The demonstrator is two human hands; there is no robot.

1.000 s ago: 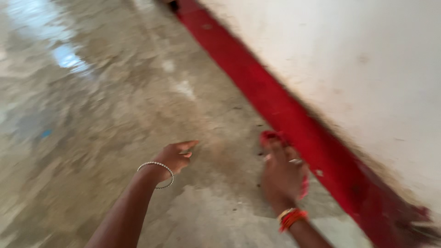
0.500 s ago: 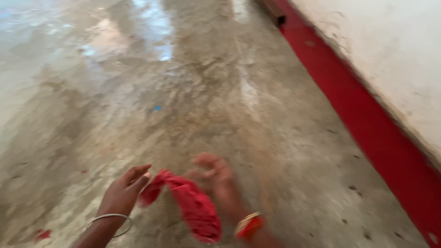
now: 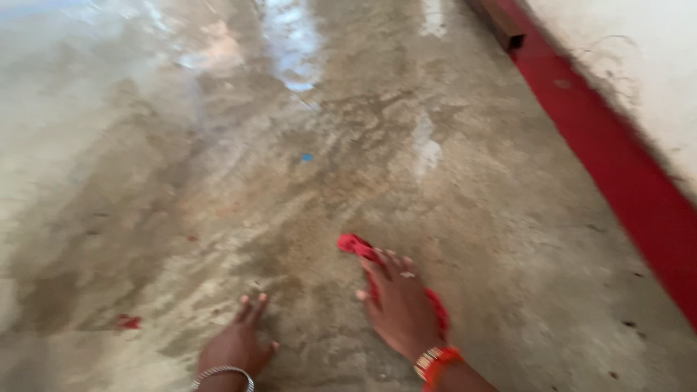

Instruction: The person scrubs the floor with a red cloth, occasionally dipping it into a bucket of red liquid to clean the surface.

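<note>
My right hand (image 3: 398, 305) lies flat on a red cloth (image 3: 356, 245), pressing it onto the wet concrete floor (image 3: 239, 181). The cloth sticks out beyond the fingertips and along the right side of the hand. A red and gold bangle sits on that wrist. My left hand (image 3: 236, 345) rests on the floor to the left, fingers spread, holding nothing, with a silver bangle on its wrist.
A red painted skirting band (image 3: 617, 167) runs along the base of a white wall (image 3: 639, 65) on the right. A small red scrap (image 3: 128, 321) lies on the floor at the left, and a tiny blue speck (image 3: 307, 157) farther off. Wet patches shine at the top.
The view has swung away from the wall. My right hand has moved forward with the cloth under it, and my left hand has let go of the cloth and settled on the floor.
</note>
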